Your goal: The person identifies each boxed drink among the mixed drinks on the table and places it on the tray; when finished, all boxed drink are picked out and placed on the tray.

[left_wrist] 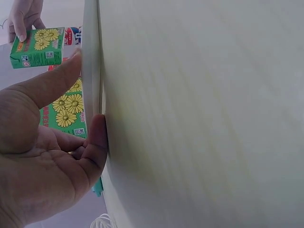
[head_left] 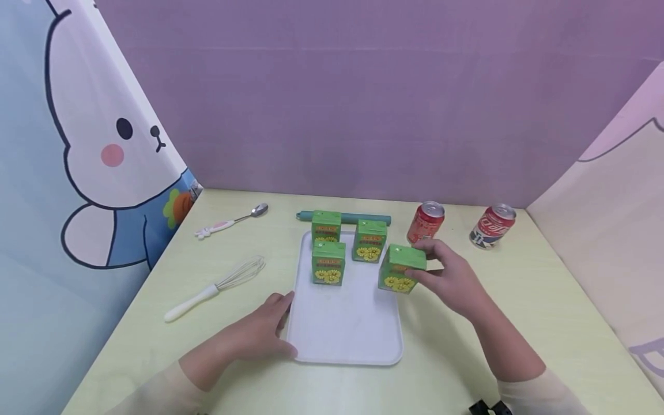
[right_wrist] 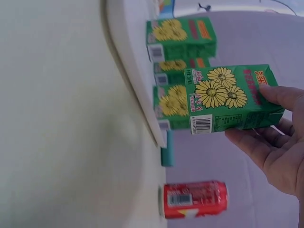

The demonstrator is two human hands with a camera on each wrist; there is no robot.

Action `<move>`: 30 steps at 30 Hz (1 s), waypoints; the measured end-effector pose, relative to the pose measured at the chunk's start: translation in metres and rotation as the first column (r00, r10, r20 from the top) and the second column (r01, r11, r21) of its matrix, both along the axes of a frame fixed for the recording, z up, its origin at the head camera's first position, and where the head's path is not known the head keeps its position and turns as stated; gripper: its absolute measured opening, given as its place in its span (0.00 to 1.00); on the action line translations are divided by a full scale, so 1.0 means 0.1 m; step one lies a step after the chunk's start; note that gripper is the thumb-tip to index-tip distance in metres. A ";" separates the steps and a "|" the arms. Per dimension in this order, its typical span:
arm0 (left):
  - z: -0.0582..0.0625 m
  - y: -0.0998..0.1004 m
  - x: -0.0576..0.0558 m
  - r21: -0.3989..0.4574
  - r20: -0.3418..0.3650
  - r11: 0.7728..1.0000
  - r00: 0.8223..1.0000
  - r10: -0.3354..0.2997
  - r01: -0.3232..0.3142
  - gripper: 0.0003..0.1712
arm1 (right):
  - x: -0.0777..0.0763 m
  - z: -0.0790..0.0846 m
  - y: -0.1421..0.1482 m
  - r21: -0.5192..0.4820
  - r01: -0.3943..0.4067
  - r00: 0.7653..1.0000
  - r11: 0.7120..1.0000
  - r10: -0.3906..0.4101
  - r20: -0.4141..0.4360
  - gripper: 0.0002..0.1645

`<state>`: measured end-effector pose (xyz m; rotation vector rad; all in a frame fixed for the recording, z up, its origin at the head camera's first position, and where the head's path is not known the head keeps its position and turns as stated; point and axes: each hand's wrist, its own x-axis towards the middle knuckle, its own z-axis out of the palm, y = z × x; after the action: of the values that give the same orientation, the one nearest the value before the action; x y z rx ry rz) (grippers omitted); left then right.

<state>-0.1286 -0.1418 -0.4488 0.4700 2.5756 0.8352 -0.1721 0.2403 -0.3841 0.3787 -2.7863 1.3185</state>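
In the head view my right hand (head_left: 456, 282) holds a green juice carton (head_left: 402, 268) with yellow flowers, thumb and fingers on opposite sides. The right wrist view shows this carton (right_wrist: 228, 97) raised off the surface, beside the tray's right edge. A white tray (head_left: 344, 328) lies flat on the table, bearing several matching cartons, among them a front left one (head_left: 328, 264) and a right one (head_left: 370, 242). My left hand (head_left: 261, 331) rests against the tray's left edge. Its thumb and fingers are spread along that rim (left_wrist: 92, 71).
Behind the tray lies a teal stick-like object (head_left: 363, 219). Two red cans stand at the back right, one nearer (head_left: 426, 222) and one farther right (head_left: 493, 226). To the left lie a white-handled whisk (head_left: 215, 289) and a spoon (head_left: 233, 222). Curtains border the table.
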 end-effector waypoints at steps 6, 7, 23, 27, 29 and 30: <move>0.00 0.00 0.00 0.000 -0.001 1.000 1.000 -0.003 0.003 0.68 | 0.01 -0.09 -0.16 -0.034 -0.069 0.996 0.997 0.071 0.047 0.27; 0.00 0.00 0.00 0.001 -0.003 1.000 1.000 -0.005 0.005 0.68 | 0.01 -0.11 -0.19 -0.032 -0.074 0.996 0.997 0.075 0.051 0.27; 0.01 0.01 -0.01 -0.003 -0.001 1.000 1.000 -0.015 0.015 0.67 | -0.01 -0.30 -0.41 -0.023 -0.119 0.985 0.993 0.121 0.121 0.27; 0.01 0.01 0.00 -0.006 -0.004 1.000 1.000 -0.014 0.014 0.67 | -0.02 -0.30 -0.42 -0.017 -0.129 0.981 0.992 0.130 0.144 0.27; 0.02 0.00 0.00 -0.009 -0.004 1.000 1.000 -0.013 0.013 0.67 | -0.02 -0.30 -0.42 -0.015 -0.134 0.979 0.991 0.135 0.155 0.28; 0.02 0.00 0.00 -0.010 -0.004 1.000 1.000 -0.014 0.014 0.67 | -0.02 -0.29 -0.43 -0.014 -0.135 0.978 0.991 0.135 0.158 0.28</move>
<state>-0.1282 -0.1418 -0.4468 0.4872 2.5762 0.8168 -0.1743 0.1977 -0.4134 0.4924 -2.9345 1.4411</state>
